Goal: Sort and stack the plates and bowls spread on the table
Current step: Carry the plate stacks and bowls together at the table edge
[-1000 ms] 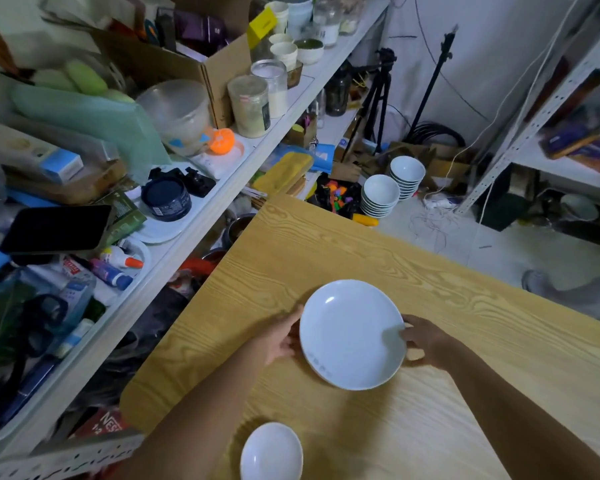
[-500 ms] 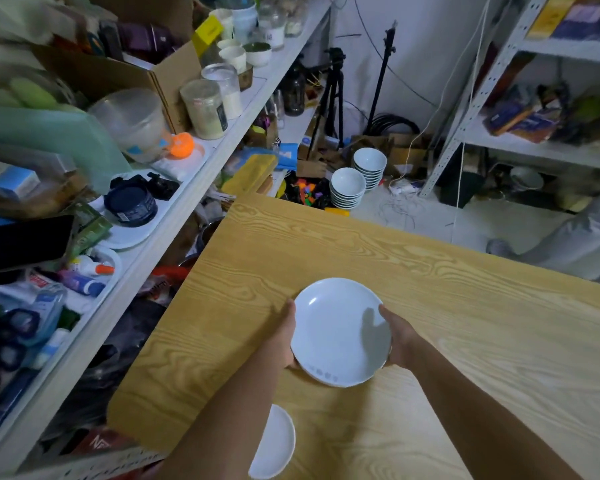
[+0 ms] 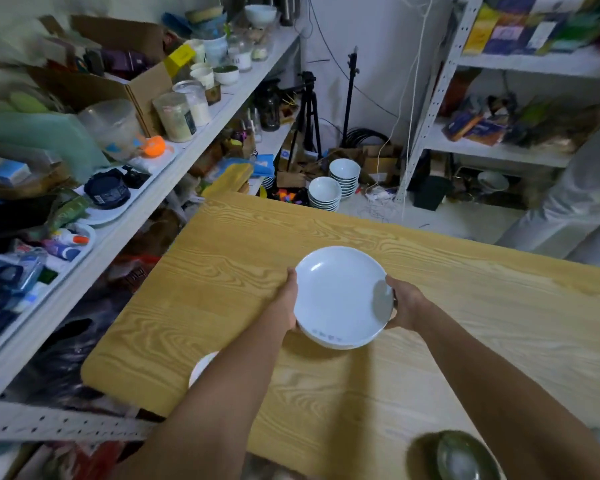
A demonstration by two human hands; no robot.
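Note:
A stack of white plates (image 3: 336,292) is held a little above the wooden table (image 3: 465,306), near its middle. My left hand (image 3: 289,299) grips the stack's left rim and my right hand (image 3: 404,304) grips its right rim. A small white dish (image 3: 201,367) lies on the table near the front left, mostly hidden behind my left forearm. A dark green bowl (image 3: 465,457) sits at the table's near right edge.
Cluttered shelves (image 3: 174,161) run along the left of the table. Two stacks of white bowls (image 3: 333,188) stand on the floor beyond the far edge, beside a tripod (image 3: 305,112). Another shelf unit (image 3: 499,150) and a person's leg (image 3: 575,209) are at the right.
Both hands have closed on the plates' rims and lifted them slightly. The view has tilted up and to the right, bringing the green bowl into sight.

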